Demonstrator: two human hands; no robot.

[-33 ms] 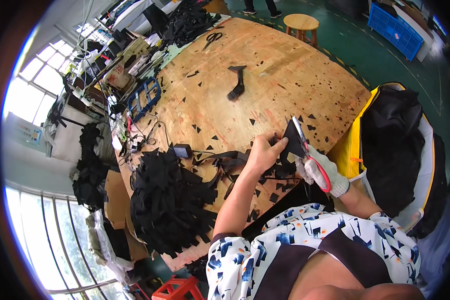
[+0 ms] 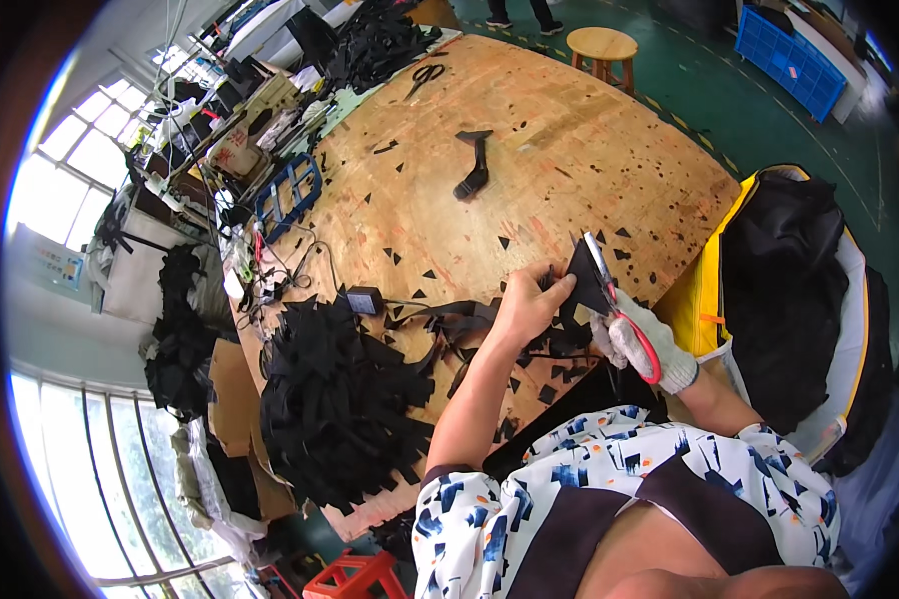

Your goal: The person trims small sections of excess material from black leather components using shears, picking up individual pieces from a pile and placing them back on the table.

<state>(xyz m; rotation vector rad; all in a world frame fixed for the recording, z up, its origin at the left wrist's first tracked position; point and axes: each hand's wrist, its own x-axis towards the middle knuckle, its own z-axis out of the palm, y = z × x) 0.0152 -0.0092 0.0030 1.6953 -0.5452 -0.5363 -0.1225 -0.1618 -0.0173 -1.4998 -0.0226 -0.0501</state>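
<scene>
My bare left hand (image 2: pixel 527 305) pinches a piece of black fabric (image 2: pixel 587 284) above the near part of the wooden table (image 2: pixel 559 130). My right hand (image 2: pixel 669 354), in a pale knitted glove, is closed round the red handles of a pair of scissors (image 2: pixel 639 337). The blades point away from me and lie against the fabric's right edge. Whether they are parted cannot be made out. Small black triangular offcuts (image 2: pixel 503 243) are scattered around both hands. A large heap of black fabric pieces (image 2: pixel 335 394) lies to the left of my left forearm.
A black strap-like piece (image 2: pixel 476 165) and black-handled scissors (image 2: pixel 427 75) lie farther off. Beside the heap sits a black adapter (image 2: pixel 365 300) with a cord. A yellow-edged bag (image 2: pixel 711 290) holding black material stands at the right. Stools stand beyond the table (image 2: pixel 601 43) and at lower left (image 2: pixel 355 577).
</scene>
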